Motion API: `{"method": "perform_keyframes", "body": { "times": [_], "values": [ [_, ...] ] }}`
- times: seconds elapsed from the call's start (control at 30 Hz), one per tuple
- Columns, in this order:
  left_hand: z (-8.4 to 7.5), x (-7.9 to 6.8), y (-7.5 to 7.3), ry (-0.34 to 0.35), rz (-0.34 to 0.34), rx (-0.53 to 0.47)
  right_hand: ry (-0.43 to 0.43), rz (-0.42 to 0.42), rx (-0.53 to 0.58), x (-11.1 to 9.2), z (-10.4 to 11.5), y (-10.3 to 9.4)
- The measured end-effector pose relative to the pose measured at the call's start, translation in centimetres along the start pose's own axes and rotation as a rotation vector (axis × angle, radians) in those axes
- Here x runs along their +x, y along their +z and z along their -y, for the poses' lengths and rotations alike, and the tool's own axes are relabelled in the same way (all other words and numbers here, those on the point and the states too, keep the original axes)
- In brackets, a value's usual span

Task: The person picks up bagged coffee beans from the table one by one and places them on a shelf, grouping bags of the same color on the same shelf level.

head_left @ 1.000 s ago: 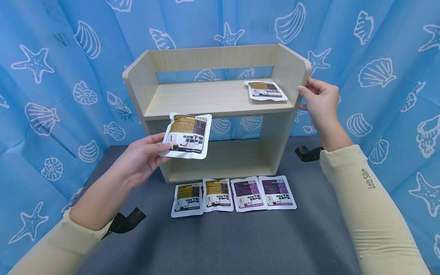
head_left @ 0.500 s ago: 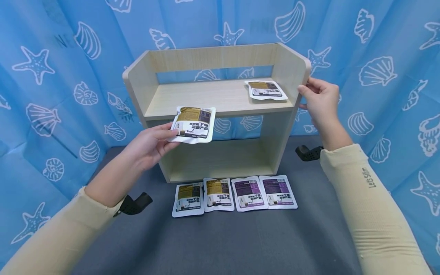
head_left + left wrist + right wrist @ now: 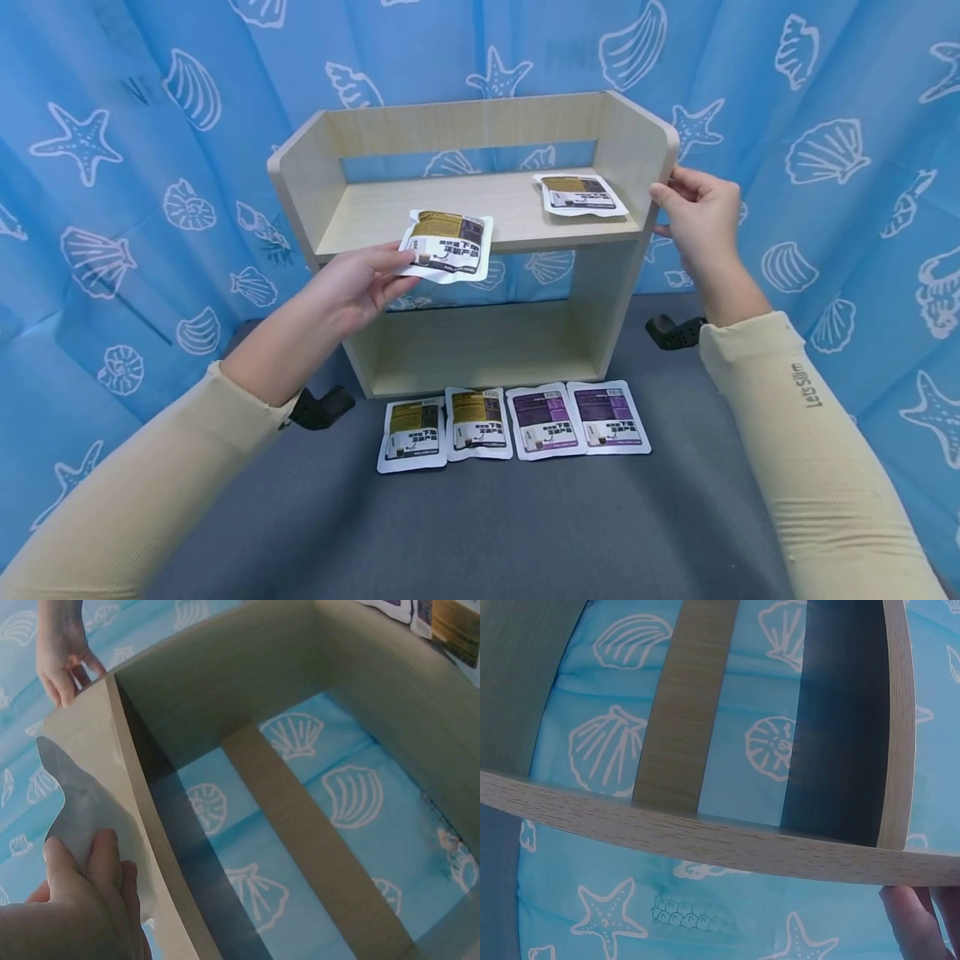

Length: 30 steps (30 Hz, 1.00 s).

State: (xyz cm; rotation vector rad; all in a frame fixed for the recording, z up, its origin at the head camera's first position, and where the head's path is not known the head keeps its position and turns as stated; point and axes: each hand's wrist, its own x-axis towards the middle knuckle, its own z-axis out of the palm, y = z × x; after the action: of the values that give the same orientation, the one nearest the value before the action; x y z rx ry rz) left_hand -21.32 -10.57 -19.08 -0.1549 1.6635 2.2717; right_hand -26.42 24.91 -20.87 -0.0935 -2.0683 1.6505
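My left hand (image 3: 360, 287) pinches a white-edged pouch (image 3: 453, 246) with a brown and white label by its left side. The pouch is held before the front edge of the upper shelf; in the left wrist view its plain silvery underside (image 3: 86, 806) shows above the fingers. My right hand (image 3: 701, 212) grips the front edge of the right side panel of the wooden shelf unit (image 3: 288, 175). In the right wrist view only its fingertips (image 3: 911, 919) show, against that panel. A similar brown pouch (image 3: 581, 194) lies at the right end of the upper shelf.
Two brown-labelled pouches (image 3: 412, 433) and two purple-labelled pouches (image 3: 546, 421) lie in a row on the grey table (image 3: 510, 525), before the unit. The lower shelf (image 3: 487, 342) sits below the upper one. A blue shell-print curtain (image 3: 187, 50) hangs behind.
My left hand has moved up and to the right with the pouch, from below the upper shelf's edge to in front of it. My right hand stays on the side panel.
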Motion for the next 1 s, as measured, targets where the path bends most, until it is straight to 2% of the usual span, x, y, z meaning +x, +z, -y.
{"method": "perform_keyframes", "body": {
  "times": [0.33, 0.63, 0.83, 1.0],
  "values": [
    [-0.8, 2.1, 1.4, -0.042, -0.034, -0.075, -0.010, 0.000, -0.003, 0.0, 0.0, 0.0],
    [-0.6, 3.0, 3.4, -0.030, -0.082, -0.063, -0.003, -0.002, -0.010, 0.0, -0.1, 0.0],
    [-1.1, 4.2, 4.8, -0.067, -0.120, -0.097, 0.002, -0.001, -0.014, 0.1, -0.1, 0.0],
    [-1.5, 5.1, 5.9, -0.078, -0.126, -0.127, 0.018, 0.006, -0.018, -0.1, 0.0, 0.0]
  ]
}}
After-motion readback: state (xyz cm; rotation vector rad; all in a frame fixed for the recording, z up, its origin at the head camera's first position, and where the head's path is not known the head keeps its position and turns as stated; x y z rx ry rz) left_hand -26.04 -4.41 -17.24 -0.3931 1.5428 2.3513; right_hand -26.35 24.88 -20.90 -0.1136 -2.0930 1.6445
